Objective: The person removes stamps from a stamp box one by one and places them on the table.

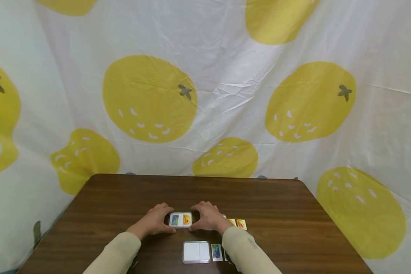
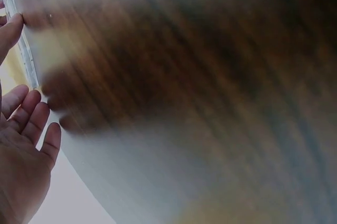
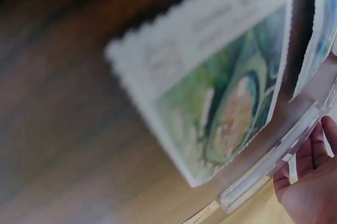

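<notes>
A clear flat case (image 1: 180,220) with a blue-green stamp (image 1: 175,220) and an orange stamp (image 1: 186,219) in it lies between my two hands. My left hand (image 1: 155,220) grips its left side, thumb at the near corner and fingertips at the far one. On the opposite side my right hand (image 1: 208,217) grips its right edge in the same way. The left wrist view shows the case edge (image 2: 23,45) right at my fingertips. A white-backed clear case (image 1: 196,252) lies nearer to me, below the hands.
A green stamp (image 3: 226,92) fills much of the right wrist view, beside a bluish one (image 3: 322,29). Orange stamps (image 1: 241,223) lie right of my right hand. Another stamp (image 1: 216,252) sits beside the nearer case. A lemon-patterned cloth (image 1: 226,114) hangs behind the wooden table (image 1: 123,190).
</notes>
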Demonstrator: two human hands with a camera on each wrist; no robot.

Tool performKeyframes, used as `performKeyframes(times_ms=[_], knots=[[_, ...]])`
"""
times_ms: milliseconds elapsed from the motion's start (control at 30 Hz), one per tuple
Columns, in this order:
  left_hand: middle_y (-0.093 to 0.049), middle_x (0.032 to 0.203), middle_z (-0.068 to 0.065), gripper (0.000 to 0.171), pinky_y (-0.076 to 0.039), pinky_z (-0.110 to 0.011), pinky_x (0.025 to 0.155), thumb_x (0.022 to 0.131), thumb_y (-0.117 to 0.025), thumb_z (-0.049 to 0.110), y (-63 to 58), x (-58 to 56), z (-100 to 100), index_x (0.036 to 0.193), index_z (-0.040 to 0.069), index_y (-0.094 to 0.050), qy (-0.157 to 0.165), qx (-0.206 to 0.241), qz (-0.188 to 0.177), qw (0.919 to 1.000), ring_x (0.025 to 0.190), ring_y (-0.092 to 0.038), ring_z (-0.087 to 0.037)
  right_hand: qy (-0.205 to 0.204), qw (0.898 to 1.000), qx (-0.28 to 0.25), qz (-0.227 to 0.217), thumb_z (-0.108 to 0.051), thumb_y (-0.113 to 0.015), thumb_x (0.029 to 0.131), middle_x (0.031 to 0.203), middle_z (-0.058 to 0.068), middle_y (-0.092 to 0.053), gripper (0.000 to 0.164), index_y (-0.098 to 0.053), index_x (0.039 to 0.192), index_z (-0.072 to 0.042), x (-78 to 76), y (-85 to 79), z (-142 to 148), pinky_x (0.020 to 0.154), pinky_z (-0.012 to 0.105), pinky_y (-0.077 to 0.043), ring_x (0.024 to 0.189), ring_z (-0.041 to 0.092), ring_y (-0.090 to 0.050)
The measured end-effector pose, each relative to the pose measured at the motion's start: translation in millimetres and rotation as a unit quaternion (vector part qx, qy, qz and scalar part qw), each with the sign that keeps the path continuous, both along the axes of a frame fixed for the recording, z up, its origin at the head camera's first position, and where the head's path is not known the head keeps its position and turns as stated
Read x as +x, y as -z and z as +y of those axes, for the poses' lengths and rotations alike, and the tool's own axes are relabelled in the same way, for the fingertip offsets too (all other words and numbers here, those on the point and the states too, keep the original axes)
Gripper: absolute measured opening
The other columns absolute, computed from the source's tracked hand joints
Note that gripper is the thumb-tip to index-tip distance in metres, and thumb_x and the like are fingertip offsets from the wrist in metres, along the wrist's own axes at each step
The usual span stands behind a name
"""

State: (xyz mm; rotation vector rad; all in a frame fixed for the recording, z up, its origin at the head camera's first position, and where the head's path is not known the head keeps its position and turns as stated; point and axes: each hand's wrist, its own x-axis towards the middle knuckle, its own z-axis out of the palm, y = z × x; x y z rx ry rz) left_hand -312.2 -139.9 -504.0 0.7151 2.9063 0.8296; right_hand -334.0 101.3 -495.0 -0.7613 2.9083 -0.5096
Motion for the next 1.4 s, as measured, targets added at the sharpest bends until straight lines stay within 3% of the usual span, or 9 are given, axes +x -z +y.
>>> performKeyframes(times_ms=[1400], knots=[[-0.056,0.107,-0.007,0.057,-0.042,-0.051,0.087,0.077,-0.083,0.036,-1.0,-8.8,-1.0,0.117,-0.001,-0.065,0.044,-0.022,0.019,0.9986,0.099,-0.050,-0.026,-0.007,1.000,0.011,0.012,-0.050,-0.083,0.073,0.119,0.001,-0.056,0.057,-0.069,0.117,-0.016,0.5,1.3,-6.4,0.092,0.041,-0.038,0.109,0.021,-0.049]])
